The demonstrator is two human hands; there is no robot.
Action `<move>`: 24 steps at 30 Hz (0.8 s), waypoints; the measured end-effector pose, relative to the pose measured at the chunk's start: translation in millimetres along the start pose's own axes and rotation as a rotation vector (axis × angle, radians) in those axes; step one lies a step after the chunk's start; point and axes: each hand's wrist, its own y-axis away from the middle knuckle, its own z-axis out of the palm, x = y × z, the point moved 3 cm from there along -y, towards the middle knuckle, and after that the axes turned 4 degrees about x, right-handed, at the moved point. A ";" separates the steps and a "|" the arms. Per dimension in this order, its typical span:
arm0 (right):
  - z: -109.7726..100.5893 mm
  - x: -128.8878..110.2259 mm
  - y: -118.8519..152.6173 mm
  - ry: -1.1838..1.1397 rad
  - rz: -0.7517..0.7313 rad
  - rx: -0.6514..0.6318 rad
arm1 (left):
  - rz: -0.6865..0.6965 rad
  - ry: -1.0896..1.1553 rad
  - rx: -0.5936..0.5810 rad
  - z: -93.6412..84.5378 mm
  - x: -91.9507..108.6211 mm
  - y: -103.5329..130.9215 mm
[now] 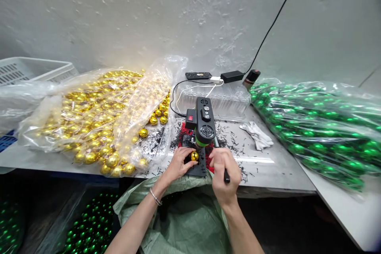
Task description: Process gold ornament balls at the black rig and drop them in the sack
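My left hand pinches a shiny gold ball between thumb and fingers, under the head of a small black press-like machine. A dark mark shows on the ball's top. My right hand is wrapped round a black-ended lever handle at the machine's right side. The machine's dark base plate sits at the table's front edge, with red material beside it. An open green woven sack hangs below, between my forearms.
A clear plastic bag of gold balls lies left, a bag of green balls right. White gloves, a clear plastic box, a black power adapter and cables lie behind. Black scraps litter the table. More green balls are below left.
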 end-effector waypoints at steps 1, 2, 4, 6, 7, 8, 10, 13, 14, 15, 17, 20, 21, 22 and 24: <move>-1.8 -5.8 -7.9 -0.014 0.030 -0.017 | -0.001 0.000 -0.005 -1.3 3.7 6.6; -3.2 -10.1 -14.0 -0.020 0.050 -0.030 | 0.002 -0.004 -0.018 -3.5 8.1 14.4; -4.5 -13.9 -19.2 -0.024 0.060 -0.045 | 0.024 -0.017 -0.065 -11.0 16.7 30.5; -3.9 -12.4 -16.3 -0.015 0.040 -0.048 | 0.045 -0.040 -0.095 -25.4 20.7 40.3; -3.1 -10.7 -13.1 -0.010 0.026 -0.046 | 0.041 -0.067 -0.075 -36.1 19.4 40.4; -2.1 -8.8 -9.6 -0.005 0.013 -0.043 | 0.023 -0.114 -0.022 -49.3 15.4 37.0; 0.0 -5.3 -3.1 -0.001 0.005 -0.032 | -0.056 -0.278 0.143 -80.6 0.3 21.3; 2.1 -2.7 1.7 -0.009 0.013 -0.011 | -0.262 -0.614 0.239 -121.1 -31.9 -10.6; 2.4 -2.6 2.3 -0.011 0.013 -0.008 | -0.338 -0.698 0.189 -129.3 -42.7 -20.1; 2.6 -2.6 2.5 -0.012 0.009 -0.005 | -0.399 -0.752 0.140 -135.1 -51.8 -27.8; 2.7 -2.6 2.8 -0.009 -0.003 -0.008 | -0.464 -0.785 0.072 -140.4 -63.3 -37.5; 2.3 -2.2 3.6 0.001 -0.020 -0.013 | -0.471 -0.732 0.078 -139.2 -62.7 -40.8; 2.2 -2.0 4.1 0.003 -0.025 -0.013 | -0.486 -0.640 0.096 -137.2 -59.0 -39.6; 2.1 -1.8 4.5 0.004 -0.031 -0.013 | -0.521 -0.486 0.120 -134.2 -54.3 -37.5; 2.1 -1.2 5.5 0.004 -0.040 -0.013 | -0.633 0.007 0.155 -123.1 -42.7 -31.0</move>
